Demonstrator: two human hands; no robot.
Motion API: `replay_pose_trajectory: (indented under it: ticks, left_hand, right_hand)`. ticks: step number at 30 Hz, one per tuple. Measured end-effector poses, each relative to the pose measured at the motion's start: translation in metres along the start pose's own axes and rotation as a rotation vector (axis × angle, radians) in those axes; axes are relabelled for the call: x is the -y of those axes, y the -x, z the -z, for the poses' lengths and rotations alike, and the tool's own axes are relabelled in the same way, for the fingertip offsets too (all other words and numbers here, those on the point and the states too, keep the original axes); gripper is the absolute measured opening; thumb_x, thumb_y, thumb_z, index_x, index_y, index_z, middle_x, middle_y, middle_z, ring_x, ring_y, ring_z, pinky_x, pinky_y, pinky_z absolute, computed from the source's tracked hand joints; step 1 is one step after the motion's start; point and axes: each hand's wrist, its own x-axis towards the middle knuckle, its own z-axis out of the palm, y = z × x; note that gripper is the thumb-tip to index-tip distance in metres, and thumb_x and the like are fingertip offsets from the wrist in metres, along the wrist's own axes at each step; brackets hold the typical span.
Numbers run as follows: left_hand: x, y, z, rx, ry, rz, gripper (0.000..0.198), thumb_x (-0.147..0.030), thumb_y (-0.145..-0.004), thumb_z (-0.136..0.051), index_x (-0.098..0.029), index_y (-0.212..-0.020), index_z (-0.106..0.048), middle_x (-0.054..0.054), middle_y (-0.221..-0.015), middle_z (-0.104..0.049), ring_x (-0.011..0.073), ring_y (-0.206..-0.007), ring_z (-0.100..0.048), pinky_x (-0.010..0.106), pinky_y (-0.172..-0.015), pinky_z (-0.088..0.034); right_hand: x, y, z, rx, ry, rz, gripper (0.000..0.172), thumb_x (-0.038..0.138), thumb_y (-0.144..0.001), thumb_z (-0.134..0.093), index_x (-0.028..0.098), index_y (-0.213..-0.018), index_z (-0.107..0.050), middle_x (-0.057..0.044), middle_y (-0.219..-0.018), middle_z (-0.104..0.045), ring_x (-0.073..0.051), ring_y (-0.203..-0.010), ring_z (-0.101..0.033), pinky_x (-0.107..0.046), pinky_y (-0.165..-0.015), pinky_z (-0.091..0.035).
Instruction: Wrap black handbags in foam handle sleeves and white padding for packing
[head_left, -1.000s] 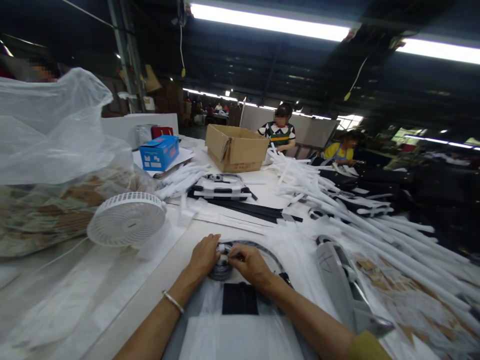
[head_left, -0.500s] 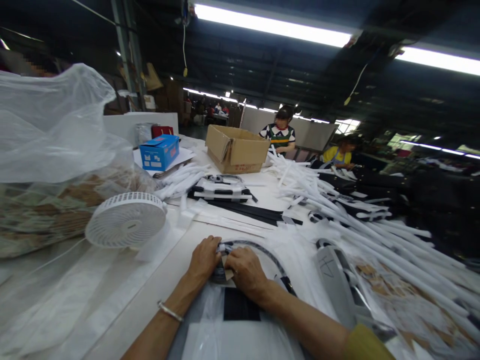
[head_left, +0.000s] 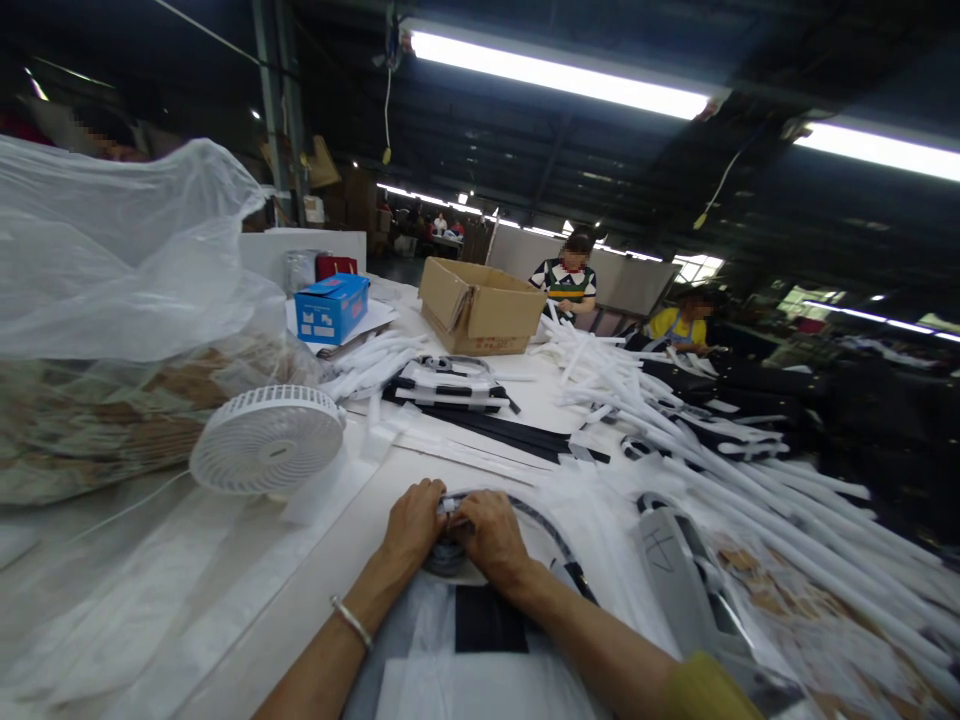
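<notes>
The left hand (head_left: 415,520) and the right hand (head_left: 491,535) are close together with fingers bent inward at the top of a dark coiled strap in glossy wrapping (head_left: 448,562), which lies on the white surface (head_left: 322,560) just beyond a flat black patch (head_left: 491,620) under clear plastic; the knuckles hide whether either is clamped on the small white band (head_left: 448,504) between them. If the fingertips slip on that slick wrapping, the coil could spring loose, and an uneven pull could twist the band.
</notes>
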Motion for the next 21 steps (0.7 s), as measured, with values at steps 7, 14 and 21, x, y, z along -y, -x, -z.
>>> replay_pose_trajectory:
  ticks: [7,14,21]
  left_hand:
    - [-0.003,-0.003,0.007,-0.049,0.044,0.032,0.023,-0.014,-0.078,-0.057,-0.022,-0.100,-0.056,0.003,-0.100,-0.063,0.0206,-0.097,-0.059,0.028,-0.079,-0.041]
    - [-0.005,0.000,0.009,-0.093,0.111,0.026,0.021,-0.013,-0.080,-0.056,-0.024,-0.097,-0.053,-0.001,-0.104,-0.061,0.0163,-0.092,-0.061,0.025,-0.072,-0.041]
    - [-0.005,0.003,0.010,-0.121,0.153,0.028,0.019,-0.013,-0.083,-0.055,-0.024,-0.099,-0.052,0.000,-0.105,-0.060,0.0158,-0.093,-0.061,0.024,-0.076,-0.042]
  right_hand:
    - [-0.004,0.014,0.013,0.022,-0.041,0.058,0.008,0.015,-0.079,-0.068,0.022,-0.079,-0.066,0.003,-0.075,-0.073,-0.015,-0.070,-0.065,-0.027,-0.072,-0.041]
    - [-0.005,0.012,0.009,0.016,0.029,0.126,0.009,0.013,-0.079,-0.064,0.021,-0.081,-0.064,0.000,-0.073,-0.071,-0.017,-0.066,-0.062,-0.027,-0.066,-0.040]
    - [0.013,0.022,0.027,0.097,0.200,0.566,0.019,0.011,-0.090,-0.050,0.019,-0.073,-0.056,-0.003,-0.075,-0.068,-0.016,-0.068,-0.060,-0.032,-0.075,-0.044]
